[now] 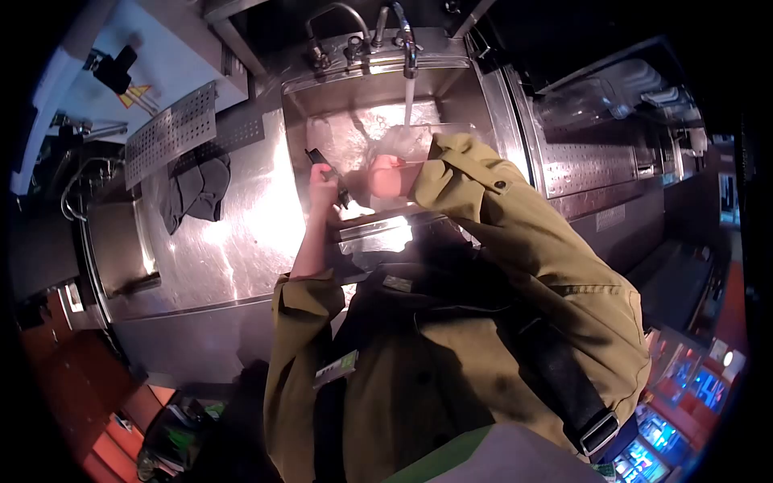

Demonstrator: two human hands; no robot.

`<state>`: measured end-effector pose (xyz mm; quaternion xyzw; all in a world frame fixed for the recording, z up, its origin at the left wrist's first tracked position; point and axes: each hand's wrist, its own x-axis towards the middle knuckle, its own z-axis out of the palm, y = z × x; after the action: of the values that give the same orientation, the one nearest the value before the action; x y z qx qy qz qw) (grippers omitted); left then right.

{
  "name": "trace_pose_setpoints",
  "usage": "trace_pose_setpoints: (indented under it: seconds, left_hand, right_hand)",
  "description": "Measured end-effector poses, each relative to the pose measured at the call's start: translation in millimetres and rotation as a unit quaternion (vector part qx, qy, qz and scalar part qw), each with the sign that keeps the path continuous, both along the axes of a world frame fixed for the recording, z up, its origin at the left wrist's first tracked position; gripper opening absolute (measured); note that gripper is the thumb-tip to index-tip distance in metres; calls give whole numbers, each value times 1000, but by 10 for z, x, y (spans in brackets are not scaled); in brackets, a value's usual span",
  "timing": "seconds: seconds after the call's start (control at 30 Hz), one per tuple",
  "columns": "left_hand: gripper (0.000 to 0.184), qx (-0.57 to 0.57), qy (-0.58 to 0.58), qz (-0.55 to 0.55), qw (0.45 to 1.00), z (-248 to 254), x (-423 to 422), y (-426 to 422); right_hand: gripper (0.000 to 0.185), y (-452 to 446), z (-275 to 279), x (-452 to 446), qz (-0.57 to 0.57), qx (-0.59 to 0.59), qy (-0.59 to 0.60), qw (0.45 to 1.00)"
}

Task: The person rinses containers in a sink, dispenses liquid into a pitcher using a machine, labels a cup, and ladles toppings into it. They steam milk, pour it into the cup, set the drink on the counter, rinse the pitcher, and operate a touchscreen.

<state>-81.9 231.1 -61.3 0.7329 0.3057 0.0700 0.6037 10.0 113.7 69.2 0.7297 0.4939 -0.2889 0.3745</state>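
My left hand (324,188) is closed round a slim black-handled tool (341,187) at the left side of the steel sink (292,129). The tool slants down to the right. A pale patch lies by its lower end, and I cannot tell what kind of tool it is. Inside the basin, my right hand (388,176) is curled into a fist beside a see-through container (415,138). What its fingers hold is hidden. Water runs from the tap (411,58) into the basin near that container, just beyond my right hand.
A dark cloth (196,193) lies on the steel counter (241,249) to the left, below a perforated metal plate (173,133). A second, smaller sink (121,241) is farther left. On the right stands a perforated drain surface (588,169) with clear containers (584,101) behind it.
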Motion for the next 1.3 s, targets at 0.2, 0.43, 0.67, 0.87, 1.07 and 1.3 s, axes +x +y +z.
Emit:
trace_pose_setpoints:
  seconds: [0.2,0.43,0.67,0.87,1.07,1.3]
  left_hand:
    - [64,-114,-48,100,987,10,422,-209]
    - [13,-346,31,-92,933,415,793,-680]
    - [32,-468,192,31,862,214,1586,-1407]
    - [30,-466,128,48,874,323,1380,-1417]
    - [26,-461,161,92,868,598,1390,-1247]
    - [25,-516,20,260,816,564,1504,-1139]
  right_hand:
    - [38,-432,359,435,27,45,10,999]
    - [23,-1261,1770,774,-258,167,-49,950]
    - [50,-2456,2442,730,-394,334,-66,854]
    - [58,-3061,2486,307,-464,468,-28,751]
    - [52,-3144,2289,149,-401,584,-40,705]
    - [61,-2998,2475,198,-494,529,-12,690]
